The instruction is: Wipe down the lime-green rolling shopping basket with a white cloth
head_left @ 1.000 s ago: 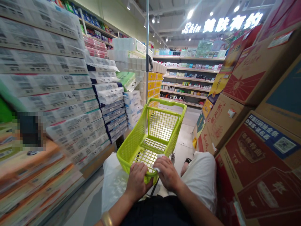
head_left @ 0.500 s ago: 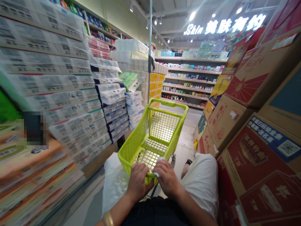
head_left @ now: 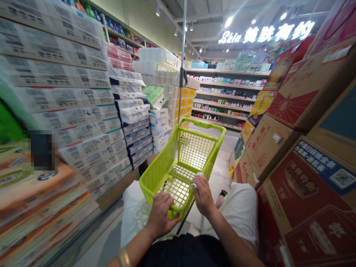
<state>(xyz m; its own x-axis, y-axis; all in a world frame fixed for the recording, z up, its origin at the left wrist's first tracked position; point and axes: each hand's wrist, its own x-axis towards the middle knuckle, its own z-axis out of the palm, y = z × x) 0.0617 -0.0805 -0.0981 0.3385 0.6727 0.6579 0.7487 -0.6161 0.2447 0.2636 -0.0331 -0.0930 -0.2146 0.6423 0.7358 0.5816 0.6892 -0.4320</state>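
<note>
A lime-green plastic shopping cart (head_left: 155,168) with a lattice basket stands between my knees, its near rim toward me. My left hand (head_left: 161,215) is closed around that near rim, fingers over the inside edge and thumb below. At the basket's right near corner is my right hand (head_left: 204,194), closed on a crumpled white cloth or tissue (head_left: 198,178); which of the two I cannot tell. The white piece touches or lies very close to the cart's right side rim. The basket's floor shows through with nothing lying on it.
Stacked wrapped paper packs (head_left: 83,96) rise on the left, with orange packs (head_left: 55,207) nearer. Cardboard cartons (head_left: 278,148) wall the right side. A glass door handle (head_left: 183,77) stands beyond the cart, and product shelves (head_left: 222,87) line the back. White trouser legs (head_left: 236,207) flank the cart.
My right hand has moved right and slightly up, from the near rim to the right side, with the white piece in it. My left hand stays on the near rim.
</note>
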